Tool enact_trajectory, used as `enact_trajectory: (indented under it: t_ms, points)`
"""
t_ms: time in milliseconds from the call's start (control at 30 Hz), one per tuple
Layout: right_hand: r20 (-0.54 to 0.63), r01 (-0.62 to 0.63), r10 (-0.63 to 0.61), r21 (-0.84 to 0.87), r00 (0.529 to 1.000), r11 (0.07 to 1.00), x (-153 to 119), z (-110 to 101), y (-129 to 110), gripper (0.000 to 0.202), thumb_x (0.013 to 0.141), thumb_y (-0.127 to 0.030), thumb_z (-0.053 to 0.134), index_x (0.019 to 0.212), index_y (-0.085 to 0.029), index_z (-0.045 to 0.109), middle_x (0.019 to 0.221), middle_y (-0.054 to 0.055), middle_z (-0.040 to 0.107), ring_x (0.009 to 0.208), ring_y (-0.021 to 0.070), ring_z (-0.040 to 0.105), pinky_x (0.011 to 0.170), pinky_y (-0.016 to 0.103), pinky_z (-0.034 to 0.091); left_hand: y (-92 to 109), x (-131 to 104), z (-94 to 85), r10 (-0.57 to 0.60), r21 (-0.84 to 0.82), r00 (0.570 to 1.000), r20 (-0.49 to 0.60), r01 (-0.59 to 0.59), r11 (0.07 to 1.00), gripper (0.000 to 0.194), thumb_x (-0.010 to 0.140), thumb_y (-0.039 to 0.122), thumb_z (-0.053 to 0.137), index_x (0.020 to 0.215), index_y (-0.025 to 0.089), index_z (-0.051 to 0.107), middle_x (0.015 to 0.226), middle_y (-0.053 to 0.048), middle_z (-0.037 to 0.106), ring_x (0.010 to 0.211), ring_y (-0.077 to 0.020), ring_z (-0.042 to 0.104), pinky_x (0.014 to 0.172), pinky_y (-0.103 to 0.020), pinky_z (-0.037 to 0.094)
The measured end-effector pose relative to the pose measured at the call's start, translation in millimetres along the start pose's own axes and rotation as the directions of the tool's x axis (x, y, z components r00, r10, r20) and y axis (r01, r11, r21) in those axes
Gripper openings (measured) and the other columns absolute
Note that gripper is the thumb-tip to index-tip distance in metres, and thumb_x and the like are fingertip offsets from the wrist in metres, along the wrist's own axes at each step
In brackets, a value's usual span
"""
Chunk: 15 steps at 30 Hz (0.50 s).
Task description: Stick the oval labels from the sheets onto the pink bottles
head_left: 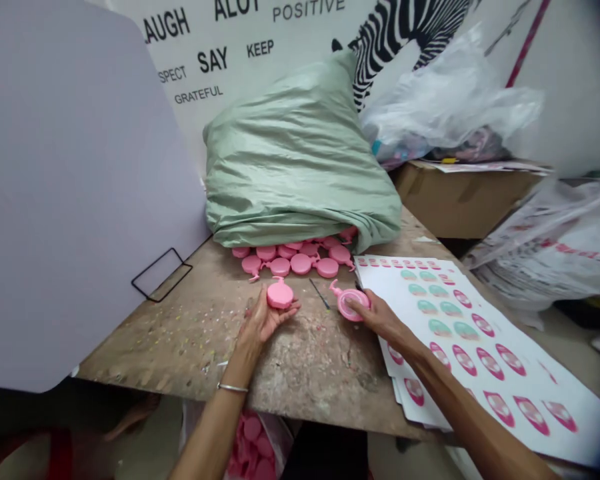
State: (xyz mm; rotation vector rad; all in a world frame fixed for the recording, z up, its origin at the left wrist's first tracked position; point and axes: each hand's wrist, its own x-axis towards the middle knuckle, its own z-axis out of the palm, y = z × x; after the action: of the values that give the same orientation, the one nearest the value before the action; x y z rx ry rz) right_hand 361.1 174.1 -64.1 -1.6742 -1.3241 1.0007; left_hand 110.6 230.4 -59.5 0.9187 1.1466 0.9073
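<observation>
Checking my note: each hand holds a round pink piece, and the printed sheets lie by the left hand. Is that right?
Not quite: the head view shows the printed sheets lying by the right hand, not the left hand. Each hand does hold a round pink piece.

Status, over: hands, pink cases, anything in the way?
Left hand holds round pink plastic case. Right hand grips second round pink plastic case. Thin dark stick lies on worn brown table between hands, blocking neither.
</observation>
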Motion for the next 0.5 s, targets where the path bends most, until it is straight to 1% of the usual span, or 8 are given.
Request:
enact_trajectory:
  t_ms: [100, 167, 233, 267, 300, 367, 433, 500]
  points:
    - [0.041, -0.076, 0.066, 0.297, 0.997, 0.952, -24, -11, -2, 0.037, 0.077, -0.056, 0.053, 0.083, -0.020, 0.049, 0.067, -0.002, 0.047, 0.059, 0.0123, 0.044, 0.051, 0.024, 0.036, 5, 7, 10.5, -0.029, 0.010, 0.998, -0.057, 0.029, 1.000, 0.063, 0.097, 0.054, 0.019, 0.117, 0.005, 0.054, 0.103, -0.023, 0.068, 0.081, -0.0238, 0.071, 0.071, -0.038, 0.058]
    - [0.044, -0.085, 0.072, 0.471, 0.996, 0.878, -39, -17, -4, 0.037, 0.075, -0.055, 0.054, 0.083, -0.020, 0.048, 0.070, -0.001, 0.048, 0.062, 0.0126, 0.045, 0.051, 0.023, 0.037, 3, -1, 22.6, -0.013, 0.070, 0.990, -0.141, 0.023, 0.997, 0.058, 0.094, 0.054, 0.035, 0.125, 0.008, 0.049, 0.108, -0.022, 0.066, 0.080, -0.0240, 0.070, 0.065, -0.036, 0.057]
    - [0.018, -0.074, 0.078, 0.593, 0.997, 0.802, -55, -22, -7, 0.036, 0.073, -0.053, 0.058, 0.083, -0.020, 0.049, 0.074, 0.000, 0.051, 0.065, 0.0129, 0.047, 0.051, 0.023, 0.037, -2, -19, 44.2, 0.073, 0.153, 0.976, -0.203, -0.042, 0.987, 0.057, 0.086, 0.050, 0.056, 0.130, 0.015, 0.046, 0.118, -0.017, 0.062, 0.088, -0.0220, 0.068, 0.067, -0.030, 0.055]
    - [0.002, -0.065, 0.083, 0.634, 0.997, 0.771, -64, -22, -9, 0.036, 0.072, -0.053, 0.059, 0.084, -0.020, 0.050, 0.075, 0.000, 0.052, 0.066, 0.0130, 0.048, 0.052, 0.023, 0.038, -6, -31, 58.8, 0.136, 0.190, 0.973, -0.186, -0.100, 0.977, 0.056, 0.081, 0.048, 0.064, 0.126, 0.019, 0.051, 0.120, -0.014, 0.062, 0.095, -0.0214, 0.066, 0.072, -0.027, 0.054]
    - [-0.008, -0.062, 0.089, 0.665, 0.996, 0.744, -72, -22, -10, 0.036, 0.073, -0.052, 0.060, 0.085, -0.020, 0.052, 0.077, 0.001, 0.053, 0.068, 0.0133, 0.049, 0.053, 0.023, 0.039, -11, -43, 75.5, 0.211, 0.216, 0.971, -0.115, -0.183, 0.959, 0.054, 0.076, 0.045, 0.070, 0.121, 0.019, 0.056, 0.120, -0.012, 0.062, 0.102, -0.0220, 0.063, 0.077, -0.026, 0.053]
    - [-0.020, -0.042, 0.077, 0.685, 0.997, 0.728, -90, -20, -11, 0.036, 0.076, -0.053, 0.059, 0.088, -0.020, 0.055, 0.079, 0.002, 0.055, 0.072, 0.0150, 0.051, 0.056, 0.025, 0.041, -21, -69, 111.0, 0.175, 0.079, 0.974, 0.145, -0.188, 0.979, 0.052, 0.070, 0.041, 0.076, 0.114, 0.017, 0.062, 0.119, -0.011, 0.065, 0.111, -0.0245, 0.060, 0.086, -0.027, 0.051]
    - [-0.049, 0.022, 0.010, 0.617, 0.999, 0.787, -105, -18, -7, 0.033, 0.082, -0.053, 0.054, 0.092, -0.021, 0.058, 0.084, 0.003, 0.057, 0.080, 0.0180, 0.053, 0.064, 0.029, 0.045, -29, -89, 142.3, 0.035, -0.119, 0.937, 0.347, 0.007, 0.993, 0.049, 0.071, 0.039, 0.075, 0.111, 0.014, 0.064, 0.117, -0.012, 0.067, 0.114, -0.0268, 0.060, 0.092, -0.031, 0.051]
    - [-0.131, 0.146, -0.095, 0.464, 0.987, 0.874, -118, -23, 1, 0.029, 0.090, -0.050, 0.046, 0.095, -0.024, 0.058, 0.088, 0.004, 0.057, 0.086, 0.0204, 0.054, 0.071, 0.033, 0.045, -35, -100, 163.4, -0.076, -0.240, 0.928, 0.363, 0.172, 0.955, 0.043, 0.073, 0.036, 0.073, 0.109, 0.014, 0.065, 0.114, -0.012, 0.069, 0.111, -0.0270, 0.062, 0.093, -0.033, 0.051]
